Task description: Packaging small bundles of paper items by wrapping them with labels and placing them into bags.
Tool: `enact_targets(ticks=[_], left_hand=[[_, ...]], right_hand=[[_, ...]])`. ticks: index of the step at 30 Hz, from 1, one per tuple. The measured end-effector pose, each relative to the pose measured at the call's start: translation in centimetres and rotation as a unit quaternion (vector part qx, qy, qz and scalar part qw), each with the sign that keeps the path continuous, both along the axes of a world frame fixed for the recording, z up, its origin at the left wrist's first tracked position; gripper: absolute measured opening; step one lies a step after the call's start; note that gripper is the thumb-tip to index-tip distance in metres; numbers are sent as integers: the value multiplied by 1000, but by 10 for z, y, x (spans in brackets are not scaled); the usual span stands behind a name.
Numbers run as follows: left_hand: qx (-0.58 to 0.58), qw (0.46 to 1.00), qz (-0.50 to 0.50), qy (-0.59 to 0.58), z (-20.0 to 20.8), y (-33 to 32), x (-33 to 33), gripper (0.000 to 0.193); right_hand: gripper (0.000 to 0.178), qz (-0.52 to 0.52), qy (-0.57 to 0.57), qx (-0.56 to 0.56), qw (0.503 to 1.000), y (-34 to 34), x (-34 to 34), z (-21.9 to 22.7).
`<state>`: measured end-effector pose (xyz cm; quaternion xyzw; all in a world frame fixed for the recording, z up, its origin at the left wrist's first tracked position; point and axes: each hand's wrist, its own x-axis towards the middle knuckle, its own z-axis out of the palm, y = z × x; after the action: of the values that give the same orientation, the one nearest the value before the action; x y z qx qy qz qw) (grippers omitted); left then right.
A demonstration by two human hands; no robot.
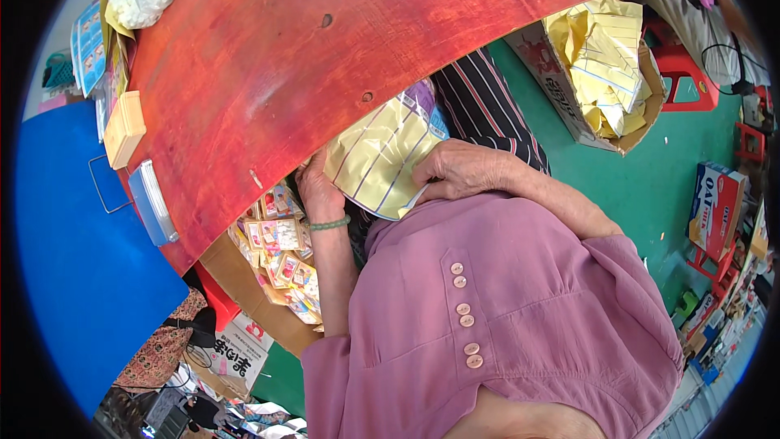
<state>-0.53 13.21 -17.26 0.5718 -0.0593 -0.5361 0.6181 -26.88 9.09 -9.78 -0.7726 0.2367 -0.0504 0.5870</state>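
A yellow plastic bag [378, 154] with dark stripes, purple and blue toward its far end, lies across my lap at the table's front edge. My right hand [459, 169] is closed on the bag's right edge, its fingers curled under. At the bag's left edge is my left hand [318, 187], with a green bead bracelet on the wrist; its fingers are mostly hidden by the table edge and the bag, so its grip does not show. Beside my left forearm, a cardboard box [221, 264] holds many small printed packets [280, 244].
A red wooden table [301, 57] curves ahead. On the right, a carton [561, 97] of crumpled yellow bags [601, 57] stands on the green floor, near a red stool [691, 81]. A blue board [89, 252] is at left. Small cases [124, 128] sit along the table's left rim.
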Motion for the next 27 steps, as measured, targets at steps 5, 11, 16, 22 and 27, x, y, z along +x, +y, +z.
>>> enact_targets(ticks=[5,11,16,22,27], left_hand=[[-23,999,-2,26,-1,-1,6,32],[-9,999,37,28,-12,-2,15,36],[38,999,14,-20,-17,-28,46,33],[-109,992,-3,-66,-1,-41,39,36],[-101,994,-9,-39,20,-42,20,45]], right_hand=[[32,0,20,7,1000,0,0,3],[34,-12,14,-1,1000,3,-5,12],[33,-7,34,-12,999,6,0,13],[27,-27,16,38,999,10,-3,13],[28,-19,42,52,998,8,-4,16]])
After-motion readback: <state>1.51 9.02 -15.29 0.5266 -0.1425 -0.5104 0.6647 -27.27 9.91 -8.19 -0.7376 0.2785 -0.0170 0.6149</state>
